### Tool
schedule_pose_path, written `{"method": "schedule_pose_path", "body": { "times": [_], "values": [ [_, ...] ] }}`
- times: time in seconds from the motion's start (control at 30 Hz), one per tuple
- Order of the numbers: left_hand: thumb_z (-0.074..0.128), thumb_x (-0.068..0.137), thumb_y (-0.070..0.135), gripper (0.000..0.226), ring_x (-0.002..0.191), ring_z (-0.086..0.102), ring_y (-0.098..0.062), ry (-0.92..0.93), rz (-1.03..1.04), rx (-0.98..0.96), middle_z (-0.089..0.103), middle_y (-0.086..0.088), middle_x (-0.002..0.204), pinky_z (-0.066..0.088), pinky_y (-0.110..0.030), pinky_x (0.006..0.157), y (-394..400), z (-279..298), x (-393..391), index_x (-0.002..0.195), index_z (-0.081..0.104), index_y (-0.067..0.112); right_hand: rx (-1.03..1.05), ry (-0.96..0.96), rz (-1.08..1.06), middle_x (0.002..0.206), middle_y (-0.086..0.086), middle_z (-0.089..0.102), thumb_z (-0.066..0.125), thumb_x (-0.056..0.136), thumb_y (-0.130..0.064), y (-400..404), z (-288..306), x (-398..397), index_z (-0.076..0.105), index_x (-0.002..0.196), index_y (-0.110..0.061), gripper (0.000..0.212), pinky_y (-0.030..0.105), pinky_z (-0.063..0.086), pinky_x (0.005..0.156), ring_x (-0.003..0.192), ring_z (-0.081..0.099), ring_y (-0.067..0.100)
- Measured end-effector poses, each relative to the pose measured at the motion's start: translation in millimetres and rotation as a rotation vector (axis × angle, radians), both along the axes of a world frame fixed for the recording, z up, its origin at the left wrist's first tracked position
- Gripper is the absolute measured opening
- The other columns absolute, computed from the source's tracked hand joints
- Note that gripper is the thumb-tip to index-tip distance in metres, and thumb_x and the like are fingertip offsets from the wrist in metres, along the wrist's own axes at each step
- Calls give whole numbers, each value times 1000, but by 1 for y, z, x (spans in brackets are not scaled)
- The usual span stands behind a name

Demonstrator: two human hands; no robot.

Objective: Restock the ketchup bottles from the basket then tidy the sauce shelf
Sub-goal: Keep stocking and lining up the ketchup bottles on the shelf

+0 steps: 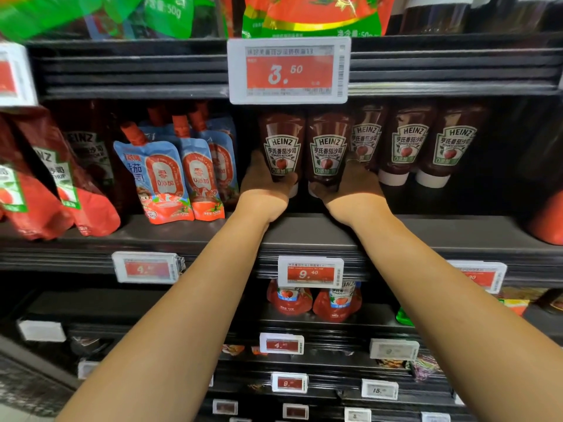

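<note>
At the far left of the sauce shelf (182, 229) some red ketchup pouches (45, 190) lean to the left, one on another. Beside them stand blue spouted pouches (170, 178) with orange caps, in rows that go back into the shelf.

In the middle, both arms reach up to the shelf. The left hand (265, 181) grips the left ketchup bottle (282, 147) around its lower part, with the thumb curled on the front under the label. Touching it on the right is the right ketchup bottle (327, 153), and the right hand (350, 184) holds this one in the same way, fingers around the side. Both bottles stand upside down on their white caps, labels to the front, close to the front edge of the shelf. Whether the caps rest on the shelf or are a little lifted, I cannot tell, because the hands cover them.

Above the two bottles hangs a big price tag (288, 71) with 3.50 on red.

To the right, three more ketchup bottles (408, 147) of the same kind stand in a row, a little deeper in the shelf. The first of them is just beside the right hand.
</note>
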State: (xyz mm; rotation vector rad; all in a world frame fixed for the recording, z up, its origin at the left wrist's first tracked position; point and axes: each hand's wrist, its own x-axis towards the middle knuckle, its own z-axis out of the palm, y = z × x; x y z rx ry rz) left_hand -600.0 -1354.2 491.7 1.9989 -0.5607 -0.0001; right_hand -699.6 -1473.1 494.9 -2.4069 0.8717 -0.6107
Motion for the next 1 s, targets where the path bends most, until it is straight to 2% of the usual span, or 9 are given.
{"method": "schedule_pose_path", "body": {
  "times": [0.27,0.5,0.57,0.63,0.7,0.8,0.87,0.93,1.0],
  "values": [
    [76,84,38,73,131,49,-31,-50,73,109,52,-12,142,40,-35,105,5,2,-11,143,41,12,74,-3,-16,141,6,59,80,76,-56,-8,3,-14,52,141,-16,81,31,44,102,128,56,30],
    [75,86,29,51,114,60,-30,-22,12,60,65,-9,125,40,-26,83,31,2,-28,131,55,13,112,-37,-152,130,8,66,76,83,-36,-15,2,-46,67,125,-14,49,25,43,86,118,60,30],
    [73,86,25,38,101,61,-28,-53,32,57,66,-5,102,39,-26,79,42,-1,-33,119,62,10,98,-36,-232,120,15,67,75,84,-38,-10,0,-61,69,111,-6,43,29,42,79,113,61,35],
    [72,86,24,21,78,56,-15,-68,26,22,54,10,79,37,-25,74,52,-4,-36,102,61,16,128,-110,-300,105,13,67,77,82,-37,-4,-2,-79,66,100,-6,37,29,40,74,101,62,32],
    [71,86,24,17,69,47,1,-91,-36,-3,49,18,77,37,-18,67,61,-5,-41,95,57,24,119,-198,-313,99,3,65,77,81,-32,3,-3,-99,64,101,-13,30,25,38,77,92,58,22],
    [68,86,17,14,77,56,5,-137,-161,-40,61,17,87,37,-5,64,77,-9,-50,99,64,23,60,-303,-277,95,-5,66,75,83,-21,21,-6,-131,64,101,-19,22,11,38,71,83,59,11],
    [66,87,10,18,83,61,3,-172,-228,-80,66,15,92,46,-9,73,88,-13,-57,100,68,22,45,-376,-256,89,-7,67,74,83,-14,35,-12,-154,65,100,-20,21,1,36,66,74,57,7],
    [65,88,7,20,86,63,0,-210,-302,-89,68,13,93,48,-12,78,98,-17,-65,98,70,23,26,-391,-247,86,-11,66,72,82,-13,47,-22,-179,64,98,-23,21,2,39,66,69,58,6],
    [64,89,7,21,89,64,0,-241,-356,-90,69,13,94,45,-6,75,112,-21,-74,98,69,25,11,-368,-229,89,-9,68,72,83,-14,56,-33,-202,63,98,-23,19,5,43,66,72,62,3]
  ]
}}
